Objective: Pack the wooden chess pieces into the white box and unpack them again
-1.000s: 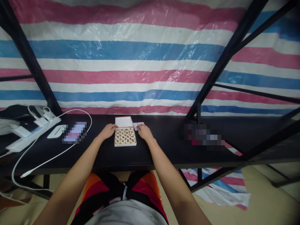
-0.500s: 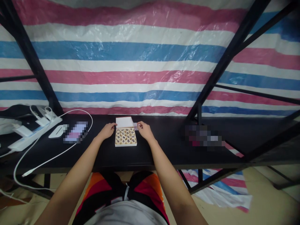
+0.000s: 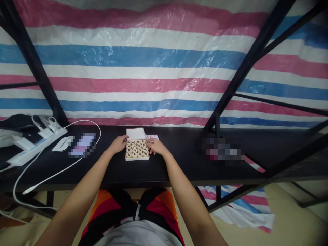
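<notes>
A shallow white box [image 3: 137, 158] lies on the black table, filled with round cream pieces [image 3: 134, 150] bearing dark characters. Its white lid [image 3: 135, 133] stands open at the back. My left hand [image 3: 119, 144] is at the box's upper left corner, its fingertips near the lid. At the right side of the box, my right hand [image 3: 155, 146] has its fingers apart and touches the edge. Just behind that hand lies a small pink and white paper [image 3: 153, 136].
A blurred phone [image 3: 82, 145], a white flat device [image 3: 61, 144] and a power strip [image 3: 36, 146] with white cables are on the left. Blurred dark items [image 3: 222, 150] lie on the right. Black metal frame bars slope at both sides, before a striped sheet.
My right hand has moved left and slightly nearer, from the paper to the box's right side, uncovering the paper. My left hand has barely moved.
</notes>
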`<state>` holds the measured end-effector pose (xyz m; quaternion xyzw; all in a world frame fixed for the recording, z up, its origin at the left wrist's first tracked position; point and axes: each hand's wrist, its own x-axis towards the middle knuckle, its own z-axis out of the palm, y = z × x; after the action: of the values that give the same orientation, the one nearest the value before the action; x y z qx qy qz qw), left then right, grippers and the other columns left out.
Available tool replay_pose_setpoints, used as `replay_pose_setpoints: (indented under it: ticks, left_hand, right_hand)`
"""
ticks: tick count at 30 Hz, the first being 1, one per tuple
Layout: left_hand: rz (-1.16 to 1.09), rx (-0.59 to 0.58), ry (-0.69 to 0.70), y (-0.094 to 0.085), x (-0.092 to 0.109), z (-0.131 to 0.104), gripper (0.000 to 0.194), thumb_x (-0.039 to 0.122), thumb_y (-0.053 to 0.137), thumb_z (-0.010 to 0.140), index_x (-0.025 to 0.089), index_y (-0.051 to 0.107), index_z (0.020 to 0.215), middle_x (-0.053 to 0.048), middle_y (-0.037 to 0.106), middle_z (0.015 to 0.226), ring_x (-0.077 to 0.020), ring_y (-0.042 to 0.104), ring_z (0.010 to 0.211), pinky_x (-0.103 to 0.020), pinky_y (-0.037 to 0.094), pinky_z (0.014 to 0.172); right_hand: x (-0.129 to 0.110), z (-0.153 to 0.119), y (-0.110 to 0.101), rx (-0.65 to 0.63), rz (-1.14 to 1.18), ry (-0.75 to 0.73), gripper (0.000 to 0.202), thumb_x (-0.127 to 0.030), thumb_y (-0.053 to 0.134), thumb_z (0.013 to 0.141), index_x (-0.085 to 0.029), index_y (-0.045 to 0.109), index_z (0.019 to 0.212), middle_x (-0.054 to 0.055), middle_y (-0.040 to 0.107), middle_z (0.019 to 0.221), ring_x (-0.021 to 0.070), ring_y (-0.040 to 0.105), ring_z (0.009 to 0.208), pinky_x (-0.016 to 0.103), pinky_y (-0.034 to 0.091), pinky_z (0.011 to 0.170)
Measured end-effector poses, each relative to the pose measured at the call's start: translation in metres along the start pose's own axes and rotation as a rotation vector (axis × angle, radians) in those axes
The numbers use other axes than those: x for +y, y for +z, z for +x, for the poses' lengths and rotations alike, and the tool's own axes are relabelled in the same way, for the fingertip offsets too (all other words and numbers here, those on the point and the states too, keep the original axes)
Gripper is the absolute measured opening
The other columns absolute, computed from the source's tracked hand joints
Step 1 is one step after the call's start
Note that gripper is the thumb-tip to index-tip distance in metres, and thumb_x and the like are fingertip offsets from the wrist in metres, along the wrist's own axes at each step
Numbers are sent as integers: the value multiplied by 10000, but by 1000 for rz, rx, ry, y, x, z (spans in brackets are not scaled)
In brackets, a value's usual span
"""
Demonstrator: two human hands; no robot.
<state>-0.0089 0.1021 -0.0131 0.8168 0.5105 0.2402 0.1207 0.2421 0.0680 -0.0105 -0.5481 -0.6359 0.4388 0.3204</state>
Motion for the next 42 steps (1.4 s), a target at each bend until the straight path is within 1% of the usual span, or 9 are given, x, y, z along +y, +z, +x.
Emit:
replay_pose_setpoints:
  ticks: [7, 11, 15, 18, 21, 24, 30, 36, 42]
  left_hand:
    - [37, 93, -115, 4, 8, 4, 453, 97, 395, 773, 176, 538, 1195, -75, 673, 914, -206, 608, 859, -303, 436, 796]
    - [-36, 116, -154, 1, 10, 3, 417, 127, 414, 786, 181, 541, 1180, -52, 685, 874, -192, 623, 822, -279, 436, 782]
    - [-56, 55, -127, -6, 11, -1, 418, 149, 444, 771, 185, 540, 1177, -45, 687, 901, -180, 624, 828, -260, 429, 769]
    - [-9, 0, -133, -9, 11, -4, 450, 182, 474, 765, 179, 511, 1213, -40, 677, 826, -183, 621, 777, -254, 425, 701]
    - [-12, -33, -141, -9, 12, -4, 464, 185, 447, 784, 179, 479, 1246, -27, 662, 765, -176, 618, 735, -244, 415, 666]
    - [-15, -28, -142, -6, 12, -4, 464, 158, 416, 792, 177, 476, 1252, -36, 664, 786, -174, 618, 745, -243, 411, 684]
    - [-12, -3, -133, 0, 11, -3, 455, 156, 378, 812, 189, 474, 1256, -67, 675, 890, -196, 622, 817, -265, 412, 730]
    - [-36, -11, -144, -2, 11, -3, 481, 147, 402, 795, 178, 464, 1271, -66, 677, 901, -192, 622, 827, -258, 414, 743]
    - [-37, -21, -133, -4, 12, -3, 482, 141, 415, 782, 183, 475, 1259, -42, 672, 835, -172, 614, 751, -246, 410, 702]
  right_hand:
    - [0, 7, 6, 142, -18, -76, 186, -270, 571, 806, -154, 605, 948, 32, 667, 705, 116, 615, 515, 169, 437, 359]
    - [2, 8, 6, 112, -2, -135, 243, -255, 572, 785, -150, 623, 998, 60, 681, 867, 131, 631, 655, 170, 461, 402]
    - [4, 9, 6, 113, -15, -139, 312, -251, 577, 761, -181, 603, 1064, 68, 641, 1036, 123, 606, 696, 164, 446, 408]
    - [7, 12, 6, 129, -55, -152, 320, -268, 572, 766, -204, 592, 1079, 49, 632, 997, 107, 577, 654, 187, 456, 458]
    - [10, 15, 6, 173, -147, -240, 290, -277, 576, 768, -202, 609, 1046, 26, 629, 912, 111, 558, 676, 252, 490, 637]
    - [11, 16, 5, 209, -234, -328, 256, -305, 565, 780, -191, 636, 999, 18, 610, 860, 116, 539, 699, 291, 458, 769]
    - [9, 13, 6, 197, -252, -336, 308, -386, 598, 747, -181, 633, 973, 18, 576, 833, 128, 529, 705, 282, 436, 744]
    - [6, 10, 6, 184, -231, -344, 273, -426, 593, 739, -177, 609, 850, 19, 584, 832, 134, 530, 727, 272, 428, 725]
    - [2, 6, 9, 188, -291, -305, 339, -452, 623, 703, -191, 593, 918, 22, 576, 862, 147, 529, 756, 277, 417, 734]
